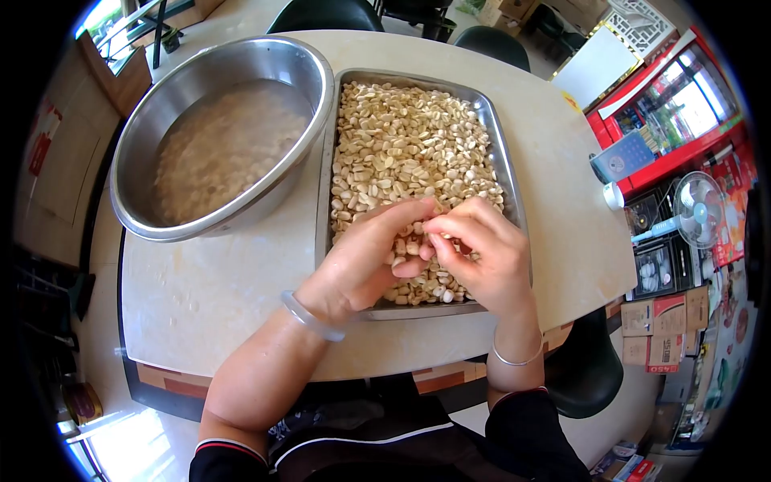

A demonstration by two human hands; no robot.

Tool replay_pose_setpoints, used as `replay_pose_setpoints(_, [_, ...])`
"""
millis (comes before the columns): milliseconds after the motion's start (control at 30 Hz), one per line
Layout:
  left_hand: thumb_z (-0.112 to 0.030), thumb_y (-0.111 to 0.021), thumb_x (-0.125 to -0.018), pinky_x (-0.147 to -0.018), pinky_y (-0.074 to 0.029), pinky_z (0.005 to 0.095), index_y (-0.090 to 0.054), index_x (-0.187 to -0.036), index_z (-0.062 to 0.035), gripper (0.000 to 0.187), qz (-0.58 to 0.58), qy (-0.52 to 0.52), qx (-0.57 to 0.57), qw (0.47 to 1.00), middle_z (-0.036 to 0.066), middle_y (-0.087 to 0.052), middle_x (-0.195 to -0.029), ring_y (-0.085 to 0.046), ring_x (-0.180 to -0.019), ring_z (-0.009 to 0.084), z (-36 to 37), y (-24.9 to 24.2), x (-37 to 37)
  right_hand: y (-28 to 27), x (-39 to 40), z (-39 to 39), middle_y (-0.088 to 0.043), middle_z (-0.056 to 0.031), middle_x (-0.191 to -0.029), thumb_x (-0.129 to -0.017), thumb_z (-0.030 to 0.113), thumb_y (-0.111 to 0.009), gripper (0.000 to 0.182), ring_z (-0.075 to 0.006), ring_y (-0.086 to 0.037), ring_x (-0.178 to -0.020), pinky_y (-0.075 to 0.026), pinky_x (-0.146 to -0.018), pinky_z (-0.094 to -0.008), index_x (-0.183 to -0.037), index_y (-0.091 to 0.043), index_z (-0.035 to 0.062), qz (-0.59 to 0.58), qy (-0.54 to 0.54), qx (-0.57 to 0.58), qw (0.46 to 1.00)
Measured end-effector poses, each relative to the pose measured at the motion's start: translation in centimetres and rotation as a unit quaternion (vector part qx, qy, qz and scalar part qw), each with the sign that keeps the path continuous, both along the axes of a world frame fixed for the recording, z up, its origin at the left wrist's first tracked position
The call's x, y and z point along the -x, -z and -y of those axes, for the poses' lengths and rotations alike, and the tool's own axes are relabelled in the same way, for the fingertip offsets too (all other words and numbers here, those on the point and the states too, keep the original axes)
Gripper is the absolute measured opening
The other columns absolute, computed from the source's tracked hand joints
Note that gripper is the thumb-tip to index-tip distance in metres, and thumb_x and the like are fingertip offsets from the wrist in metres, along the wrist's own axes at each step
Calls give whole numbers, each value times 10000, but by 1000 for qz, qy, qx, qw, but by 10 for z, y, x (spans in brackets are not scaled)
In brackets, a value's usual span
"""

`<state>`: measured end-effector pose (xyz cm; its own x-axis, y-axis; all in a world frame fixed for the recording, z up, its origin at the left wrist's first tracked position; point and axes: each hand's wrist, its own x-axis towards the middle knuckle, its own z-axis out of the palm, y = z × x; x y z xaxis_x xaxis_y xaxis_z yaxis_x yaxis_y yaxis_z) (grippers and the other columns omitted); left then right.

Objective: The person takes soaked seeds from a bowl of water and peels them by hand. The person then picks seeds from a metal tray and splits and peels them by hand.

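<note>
Over the near part of a metal tray (506,181), my two hands meet at the fingertips. The tray is filled with pale cream seeds (405,145) that look like lotus seeds, several of them split. My left hand (357,257) is cupped, palm up, with several of these seeds held in its curled fingers. Thumb and forefinger of my right hand (490,261) are pinched together against the left fingertips. A small pale seed seems to be between them, mostly hidden by the fingers.
Left of the tray stands a large steel basin (132,169) with more seeds under cloudy water. Both rest on a pale table (233,297) with rounded edges. Dark chairs (494,44) surround it. On the right are a red-framed display fridge (683,96), a fan (697,210) and cardboard boxes (666,321).
</note>
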<state>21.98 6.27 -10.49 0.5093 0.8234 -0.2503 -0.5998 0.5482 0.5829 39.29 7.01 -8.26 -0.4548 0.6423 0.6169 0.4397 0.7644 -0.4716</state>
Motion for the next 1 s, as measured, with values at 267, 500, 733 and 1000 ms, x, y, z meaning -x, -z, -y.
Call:
replay_pose_setpoints(267, [-215, -507, -977, -526, -337, 215, -600, -951, -67, 176, 3, -30, 35, 999, 7, -554, -784, -501, -682, 85, 2, -3, -4, 2, 0, 4, -594, -43, -789, -775, -26, -714, 154, -140, -605, -638, -478, -549, -276, -915, -686, 34, 4, 9, 61, 998])
replay_pose_setpoints(500, [-246, -531, -982, -532, -314, 198, -606, -966, -68, 194, -17, -21, -15, 1000, -15, -545, -802, -466, -686, 56, 2, -5, -5, 5, -4, -2, -612, -45, -802, -771, -28, -737, 183, -97, -612, -665, -473, -546, -248, -947, -716, 19, -61, 46, 45, 996])
replay_pose_setpoints(733, [-257, -574, -974, -509, -296, 165, -621, -905, -81, 194, -29, -2, -36, 999, -36, -575, -809, -449, -657, 16, 1, -2, -4, 2, -6, -4, -617, -48, -820, -797, -40, -718, 222, -94, -618, -694, -471, -567, -224, -1015, -700, -3, -67, 36, 120, 990])
replay_pose_setpoints(1000, [-181, -559, -971, -480, -306, 156, -626, -1058, -30, 186, -10, -12, -46, 999, -12, -608, -859, -469, -650, 17, 1, 2, -4, 6, -6, -7, -614, -41, -833, -810, -32, -705, 167, -101, -589, -686, -469, -570, -240, -972, -687, 7, -91, 71, 88, 989])
